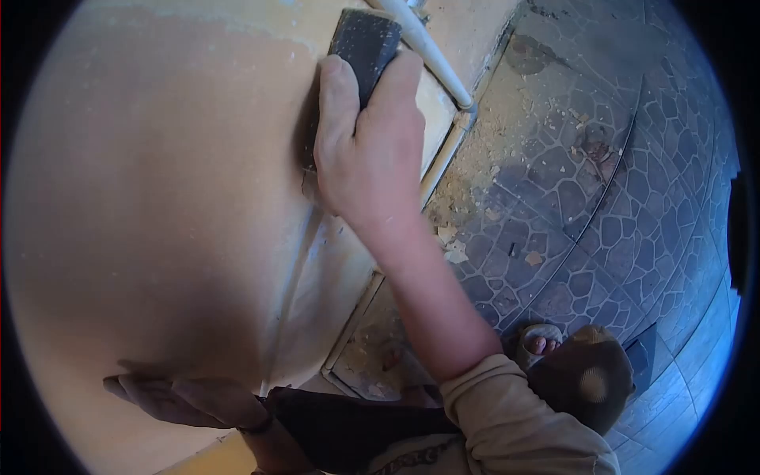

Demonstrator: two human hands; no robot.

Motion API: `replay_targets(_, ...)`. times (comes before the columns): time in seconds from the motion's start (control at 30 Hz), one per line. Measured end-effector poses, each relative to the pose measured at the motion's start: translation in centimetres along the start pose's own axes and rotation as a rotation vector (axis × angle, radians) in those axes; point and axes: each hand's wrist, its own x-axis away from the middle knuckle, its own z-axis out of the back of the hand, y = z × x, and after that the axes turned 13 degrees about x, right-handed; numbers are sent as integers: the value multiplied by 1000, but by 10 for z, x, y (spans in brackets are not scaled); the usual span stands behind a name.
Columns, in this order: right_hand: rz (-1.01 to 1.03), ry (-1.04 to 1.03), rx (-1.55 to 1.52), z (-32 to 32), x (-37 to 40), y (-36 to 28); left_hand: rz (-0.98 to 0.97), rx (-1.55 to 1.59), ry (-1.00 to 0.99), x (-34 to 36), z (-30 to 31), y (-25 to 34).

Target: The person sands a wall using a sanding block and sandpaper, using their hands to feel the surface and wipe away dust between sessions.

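Observation:
My right hand (pixel 372 150) is closed around a dark sanding block (pixel 366 49), thumb on one side and fingers on the other. The block's face is against the cream wall (pixel 158 198), close to the white pipe (pixel 435 59). Pale dust specks mark its dark surface. At the lower left, in shadow, my left hand (pixel 186 400) rests against the same wall with its fingers stretched out. Nothing shows in it.
Several plaster flakes (pixel 455 249) and crumbs lie along the wall's foot on the stone-patterned floor (pixel 609 222). A thin dark cable (pixel 609 186) crosses the tiles. The pipe bends at an elbow (pixel 467 107) near the floor. A sandalled foot (pixel 541 344) stands at lower right.

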Motion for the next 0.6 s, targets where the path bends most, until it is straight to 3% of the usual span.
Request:
replay_targets(0.1, 20, 14, -62, -26, 78, 24, -47, -140, -6, 1, 8, -14)
replay_targets(0.2, -14, -125, -16, -14, 85, 26, -70, -218, 22, 7, 3, -21)
replay_targets(0.27, -86, -84, 28, -1, 24, 13, -16, -186, -2, 8, 2, -14)
replay_targets(0.3, 43, 11, 101, 5, -8, 8, 10, -174, -17, 8, 4, -10)
replay_targets(0.37, 80, 96, 33, -1, -9, 5, -88, -253, -54, 14, 6, -22)
replay_targets(0.43, -28, -6, -7, -20, 56, 6, -161, -342, -64, 17, 1, -27)
replay_targets(0.5, -11, -82, 15, -12, 78, -5, -217, -434, -106, 19, -5, -23)
replay_targets(0.53, -6, -127, 24, -9, 78, -12, -196, -420, -111, 20, -4, -21)
replay_targets(0.6, -255, -251, -10, 17, 9, -12, -167, -389, -126, 19, -2, -21)
